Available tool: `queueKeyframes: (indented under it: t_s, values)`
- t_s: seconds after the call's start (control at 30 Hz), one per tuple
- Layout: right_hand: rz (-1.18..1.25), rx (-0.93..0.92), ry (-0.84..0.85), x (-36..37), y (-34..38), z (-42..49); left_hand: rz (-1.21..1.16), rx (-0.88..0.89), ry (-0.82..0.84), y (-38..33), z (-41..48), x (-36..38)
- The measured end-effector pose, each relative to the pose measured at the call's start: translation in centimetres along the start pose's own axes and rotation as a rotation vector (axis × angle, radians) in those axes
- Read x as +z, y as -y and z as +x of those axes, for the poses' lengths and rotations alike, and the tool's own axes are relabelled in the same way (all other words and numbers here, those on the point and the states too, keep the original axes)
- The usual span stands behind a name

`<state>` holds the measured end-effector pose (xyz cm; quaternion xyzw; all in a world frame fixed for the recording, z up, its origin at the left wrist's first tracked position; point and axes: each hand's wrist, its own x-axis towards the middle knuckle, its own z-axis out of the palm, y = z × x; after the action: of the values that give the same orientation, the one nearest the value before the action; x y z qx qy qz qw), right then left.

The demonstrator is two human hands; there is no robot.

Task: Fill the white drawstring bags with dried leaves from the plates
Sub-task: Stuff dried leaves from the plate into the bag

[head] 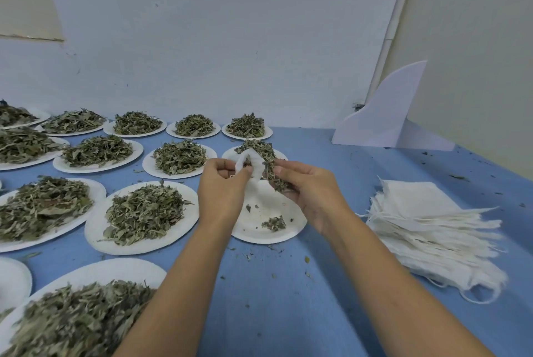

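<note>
1. Your left hand [222,183] pinches the rim of the white drawstring bag [253,164]. Its fingers [243,173] are curled round the cloth and hold the mouth open just above them.
2. Your right hand [305,186] grips a clump of dried leaves [272,167], fingers curled round it. The clump touches the bag's mouth.
3. Directly below both sets of fingers lies a nearly emptied plate [291,237] with only a small tuft left on it.
4. The bag's mouth is narrow and limp. If your left pinch slackens, it likely folds shut and the leaves spill onto the plate or the blue desk [288,299].
5. The leaves look brittle, curled and stalky. Squeeze too hard and they probably crumble; long stalks may catch across the opening and jam.
6. The bag seems a thin, soft, fibrous cloth.
7. The plates are round, shallow and matt white, perhaps paper.
8. To the right of your right fingers sits a stack of spare bags [427,221], flat squares with frayed edges and loose strings.
9. To the left of your left fingers stand heaped plates [95,229].
</note>
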<state>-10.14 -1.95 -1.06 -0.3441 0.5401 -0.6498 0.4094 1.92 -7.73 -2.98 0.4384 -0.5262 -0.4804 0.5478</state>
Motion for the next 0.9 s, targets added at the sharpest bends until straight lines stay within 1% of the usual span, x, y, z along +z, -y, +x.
queueKeyframes:
  t_s: [0.07, 0.13, 0.23, 0.4, 0.5, 0.57, 0.7, 0.8, 0.9]
  values:
    - [0.022, 0.030, 0.036, -0.1, 0.1, 0.0, 0.001, -0.019, 0.053, 0.0, -0.2, 0.2]
    - [-0.065, 0.023, 0.034, 0.0, -0.1, 0.0, -0.022, -0.040, 0.095, -0.2, -0.3, 0.5]
    - [-0.190, -0.003, -0.025, 0.1, -0.4, 0.0, -0.055, -0.049, 0.174, -0.4, -0.7, 0.7]
    - [-0.088, 0.033, -0.151, 0.1, -0.4, 0.3, 0.089, 0.078, 0.402, -0.3, -1.4, 1.0]
    - [-0.084, 0.043, -0.215, 0.3, -0.9, 0.3, 0.147, 0.137, 0.472, 0.1, -1.7, 1.4]
    - [-0.093, 0.050, -0.241, 0.8, -1.4, 0.3, 0.191, 0.159, 0.429, 0.3, -1.9, 1.6]
    - [-0.057, 0.036, -0.220, 2.0, -1.8, -0.2, 0.234, 0.236, 0.239, 0.2, -1.8, 1.3]
    - [-0.071, 0.000, -0.178, 2.2, -1.7, -0.5, 0.253, 0.264, 0.209, 0.2, -1.7, 1.0]
    - [-0.116, -0.013, -0.125, 2.2, -1.6, -0.5, 0.244, 0.248, 0.191, 0.3, -1.5, 0.8]
